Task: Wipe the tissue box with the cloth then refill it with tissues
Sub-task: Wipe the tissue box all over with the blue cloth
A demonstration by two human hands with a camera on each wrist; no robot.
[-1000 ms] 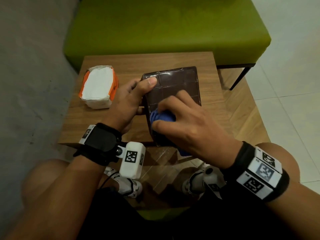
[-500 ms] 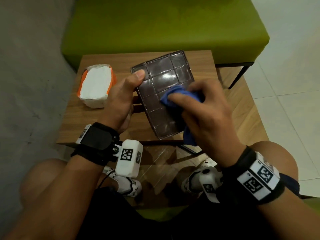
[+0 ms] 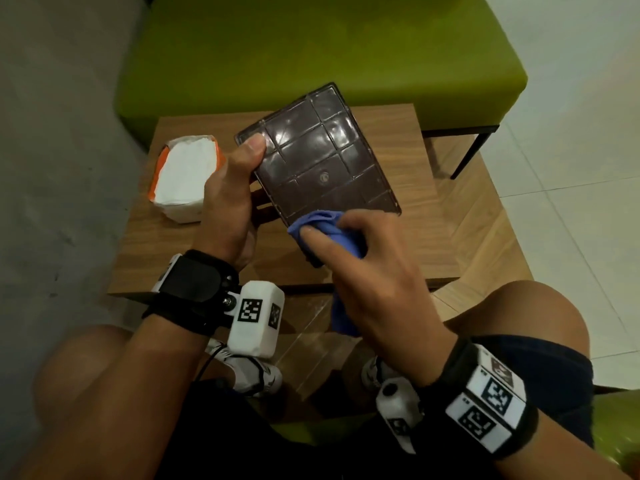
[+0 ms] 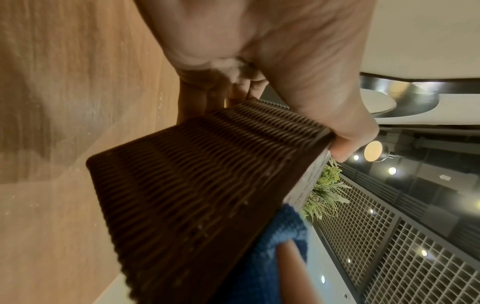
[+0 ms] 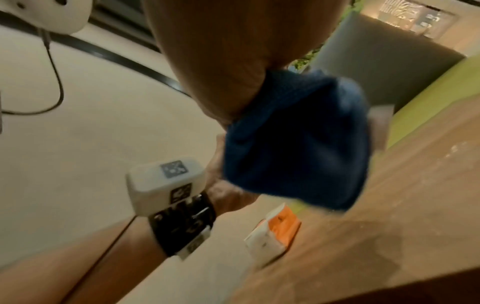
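The dark brown tissue box (image 3: 318,157) is tilted up off the wooden table (image 3: 408,244), its glossy gridded underside facing me. My left hand (image 3: 235,188) grips its left edge, thumb on the top corner. In the left wrist view the woven side of the box (image 4: 197,185) fills the middle under my left hand (image 4: 298,86). My right hand (image 3: 367,271) holds a bunched blue cloth (image 3: 329,230) against the box's near edge; part of the cloth (image 5: 298,139) hangs below the hand. A white tissue pack (image 3: 185,174) in an orange wrapper lies at the table's left.
A green upholstered bench (image 3: 311,46) stands behind the table, with a black metal leg (image 3: 467,157) at its right. Pale floor tiles (image 3: 571,168) lie to the right and grey floor to the left. My knees are below the table's near edge.
The box has tipped up and turned further away from me. My right hand with the cloth slid from the middle of the underside down to the near edge.
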